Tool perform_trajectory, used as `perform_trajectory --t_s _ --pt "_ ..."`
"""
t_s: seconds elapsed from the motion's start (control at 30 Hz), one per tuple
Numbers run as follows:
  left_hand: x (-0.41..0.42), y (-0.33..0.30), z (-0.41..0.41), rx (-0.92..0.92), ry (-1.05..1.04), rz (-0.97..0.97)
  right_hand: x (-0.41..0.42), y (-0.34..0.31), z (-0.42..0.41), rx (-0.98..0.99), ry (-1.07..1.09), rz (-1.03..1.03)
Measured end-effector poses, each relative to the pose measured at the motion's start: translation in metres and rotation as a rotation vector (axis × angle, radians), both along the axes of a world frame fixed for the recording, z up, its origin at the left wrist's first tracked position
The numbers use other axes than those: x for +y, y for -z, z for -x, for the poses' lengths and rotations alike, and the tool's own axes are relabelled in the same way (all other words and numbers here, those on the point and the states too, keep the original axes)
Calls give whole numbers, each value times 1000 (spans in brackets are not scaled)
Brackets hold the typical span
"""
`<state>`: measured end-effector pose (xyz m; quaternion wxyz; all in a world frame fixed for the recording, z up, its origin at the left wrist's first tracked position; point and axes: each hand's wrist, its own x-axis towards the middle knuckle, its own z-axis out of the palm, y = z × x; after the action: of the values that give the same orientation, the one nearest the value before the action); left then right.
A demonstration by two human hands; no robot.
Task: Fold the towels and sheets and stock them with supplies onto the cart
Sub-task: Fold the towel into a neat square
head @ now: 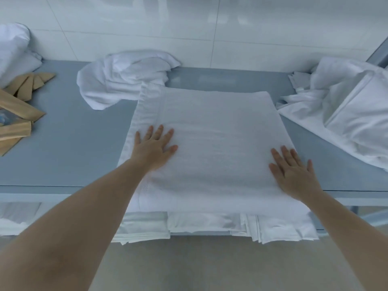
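At the far left a bundle of white linen (11, 49) is lying against the tiled wall (189, 22), and just in front of it a scatter of tan paper packets (20, 106) is sitting on the grey table (69, 148), well apart from where I am working. Further along, a crumpled white towel (123, 80) is bunching up at the back of the table, its near edge touching the far left corner of the folded towel (210, 127) that is lying flat in the middle, in front of me, and reaching past the table's near edge. I am pressing my left hand (154, 147) palm down on the left part of this folded towel, fingers straight and spread, gripping nothing. Under the folded towel, at the table's front edge, a stack of folded sheets (210, 225) is showing its layered edges and hanging slightly over the rim. I am laying my right hand (294, 175) flat on the right side of the same towel, near its edge, fingers likewise straight and fanned, holding nothing. To the far right a loose white sheet (344, 114) is heaping up on the table, its near edge lying just beside the folded towel's right side.
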<state>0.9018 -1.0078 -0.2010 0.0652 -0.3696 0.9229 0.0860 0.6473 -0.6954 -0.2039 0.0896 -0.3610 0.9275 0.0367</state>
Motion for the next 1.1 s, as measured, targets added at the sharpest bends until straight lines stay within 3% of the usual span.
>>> perform_trajectory --t_s 0.1,0.17,0.23,0.33,0.43,0.8,1.1 --pt "33 -9 -16 228 -4 53 22 -7 -26 138 -226 168" --pt "68 -12 -28 414 140 167 29 -8 -57 146 -428 322" --pt "104 -7 -38 534 300 260 29 -1 -86 159 -580 339" --pt "141 11 -46 401 414 262 21 15 -111 234 -642 266" --pt "155 32 -51 241 382 261 14 27 -123 247 -546 228" --pt "145 36 -37 64 338 299 -5 24 -128 328 -432 137" --pt "146 32 -29 92 322 374 -24 25 -144 334 -348 191"
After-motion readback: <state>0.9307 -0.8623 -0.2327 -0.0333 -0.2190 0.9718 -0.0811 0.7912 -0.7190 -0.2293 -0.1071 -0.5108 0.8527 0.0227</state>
